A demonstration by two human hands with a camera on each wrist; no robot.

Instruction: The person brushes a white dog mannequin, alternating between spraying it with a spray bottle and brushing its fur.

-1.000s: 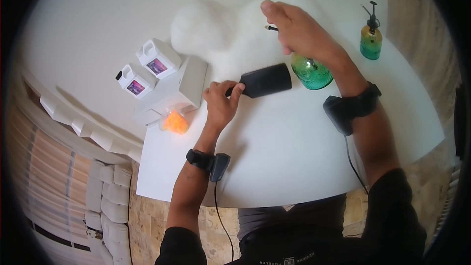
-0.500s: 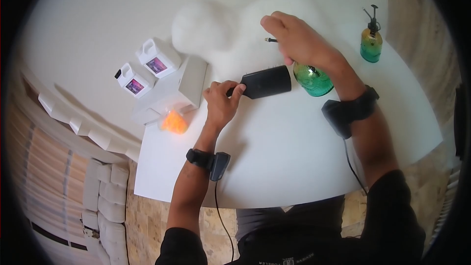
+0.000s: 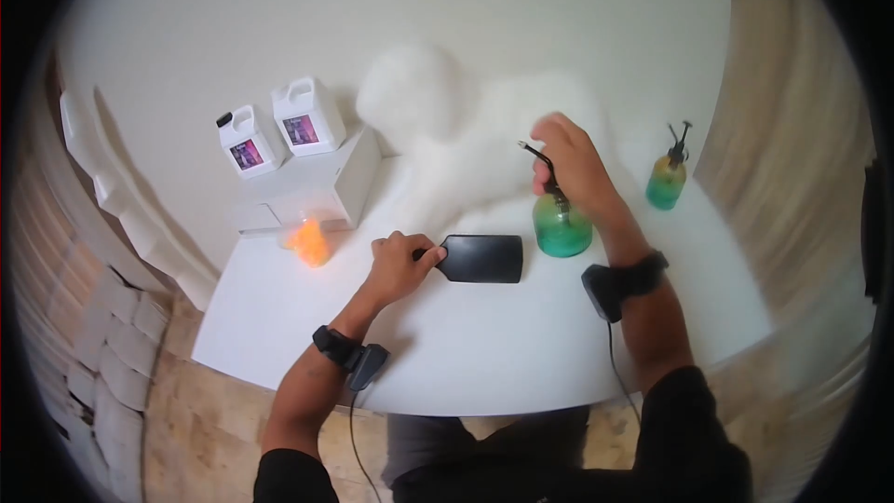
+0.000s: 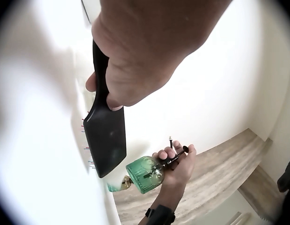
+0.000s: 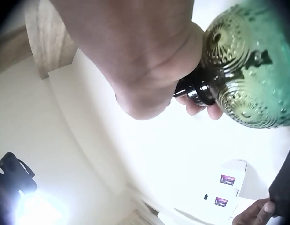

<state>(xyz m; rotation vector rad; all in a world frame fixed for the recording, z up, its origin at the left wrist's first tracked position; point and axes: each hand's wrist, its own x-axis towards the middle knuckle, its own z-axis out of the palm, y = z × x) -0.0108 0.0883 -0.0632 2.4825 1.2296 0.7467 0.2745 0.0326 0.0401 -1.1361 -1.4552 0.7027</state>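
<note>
My left hand (image 3: 402, 268) grips the handle of a black paddle hairbrush (image 3: 484, 259). The brush's smooth back faces up in the head view, and thin bristles show along its edge in the left wrist view. My right hand (image 3: 579, 166) holds a green-and-yellow glass spray bottle (image 3: 562, 228) around its dark pump neck, its thin nozzle pointing to the left. In the right wrist view the patterned bottle (image 5: 250, 70) is close, with fingertips curled under the neck. Behind both hands lies a large white fluffy form (image 3: 484, 154) with a rounded lump (image 3: 410, 93) at its left.
Two white labelled jugs (image 3: 310, 121) stand on a white box (image 3: 349, 172) at the left. In front of it sits a clear container with bright orange contents (image 3: 309, 244). A second spray bottle (image 3: 666, 184) stands at the right of the white table (image 3: 484, 363).
The head view has tilted and shifted, so the table's contents sit differently in it. Both hands keep their hold on the hairbrush and spray bottle; more of the bottle's nozzle shows now.
</note>
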